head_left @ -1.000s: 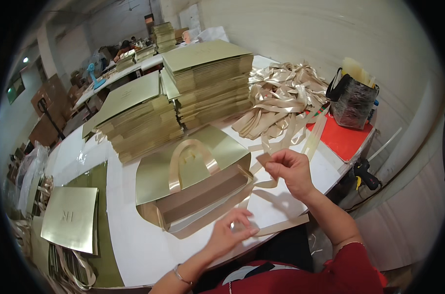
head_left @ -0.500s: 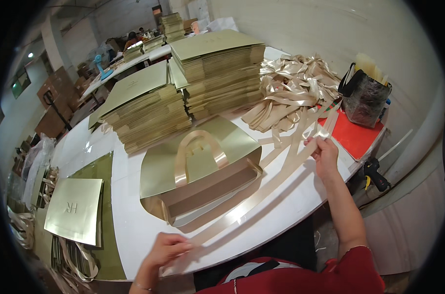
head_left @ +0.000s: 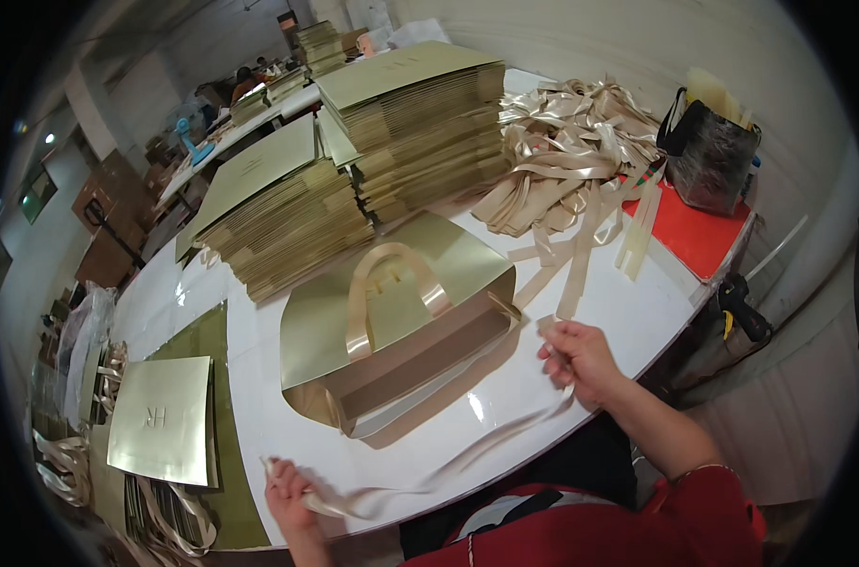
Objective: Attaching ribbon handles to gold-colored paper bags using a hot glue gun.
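At the near edge of the glossy white worktop [head_left: 581, 312], the left hand [head_left: 286, 487] is closed on one end of a long, flat, pale gold ribbon [head_left: 448, 463]. The ribbon has a satin sheen and runs slack along the worktop edge to the right hand [head_left: 577, 357], whose fingers are pinched together on its other end. A red sleeve [head_left: 704, 515] covers the right upper arm; the forearm is bare.

Just beyond the ribbon, between the two hands, a gold paper bag [head_left: 392, 331] lies on its side with its open mouth toward the person. Its surface is smooth and metallic, its body is rectangular, and a flat ribbon loop handle [head_left: 392, 283] rests on its upper face.

To the left, a finished flat gold bag [head_left: 162, 433] lies on an olive-green sheet [head_left: 212, 350], with loose ribbon handles showing below it.

Behind the open bag, two tall stacks of flat gold bags [head_left: 288, 217] stand side by side; the layered edges show as fine horizontal lines. To their right, a tangled heap of cut ribbon lengths [head_left: 562, 151] spreads over the worktop, with several strips trailing toward the right hand.

At the far right, a red mat [head_left: 694, 236] carries a dark glossy bag [head_left: 708, 156]. A black and yellow glue gun [head_left: 743, 307] hangs at the worktop edge.
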Tool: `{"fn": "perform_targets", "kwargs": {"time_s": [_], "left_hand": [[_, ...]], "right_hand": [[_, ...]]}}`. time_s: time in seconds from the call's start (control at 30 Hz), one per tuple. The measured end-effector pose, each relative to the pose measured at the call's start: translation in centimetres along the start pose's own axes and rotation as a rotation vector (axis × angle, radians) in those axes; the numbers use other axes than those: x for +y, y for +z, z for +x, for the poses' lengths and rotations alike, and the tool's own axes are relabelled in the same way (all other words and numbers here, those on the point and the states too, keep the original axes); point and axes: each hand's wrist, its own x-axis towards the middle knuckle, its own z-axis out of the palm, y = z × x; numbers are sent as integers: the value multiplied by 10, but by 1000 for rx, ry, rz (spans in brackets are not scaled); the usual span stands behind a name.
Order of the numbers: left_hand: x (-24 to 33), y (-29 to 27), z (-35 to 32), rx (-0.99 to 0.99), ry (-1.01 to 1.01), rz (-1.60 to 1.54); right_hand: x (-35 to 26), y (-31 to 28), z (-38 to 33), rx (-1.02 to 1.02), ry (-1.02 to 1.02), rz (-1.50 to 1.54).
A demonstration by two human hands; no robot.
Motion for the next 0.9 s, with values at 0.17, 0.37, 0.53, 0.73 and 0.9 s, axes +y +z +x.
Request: {"fn": "perform_targets", "kwargs": {"time_s": [0.17, 0.37, 0.53, 0.73, 0.9], "left_hand": [[-111, 65, 57, -336, 119, 1680], [-183, 103, 152, -636, -311, 2324], [-182, 114, 169, -246, -629, 1737], [-177, 129, 168, -139, -680, 1441], [-177, 125, 167, -113, -657, 1434]], "right_hand": [[12, 30, -5, -156, 53, -185], [19, 37, -5, -74, 39, -186], [16, 38, 2, -44, -145, -162], [21, 54, 15, 53, -419, -232], [30, 65, 16, 178, -493, -313]]}}
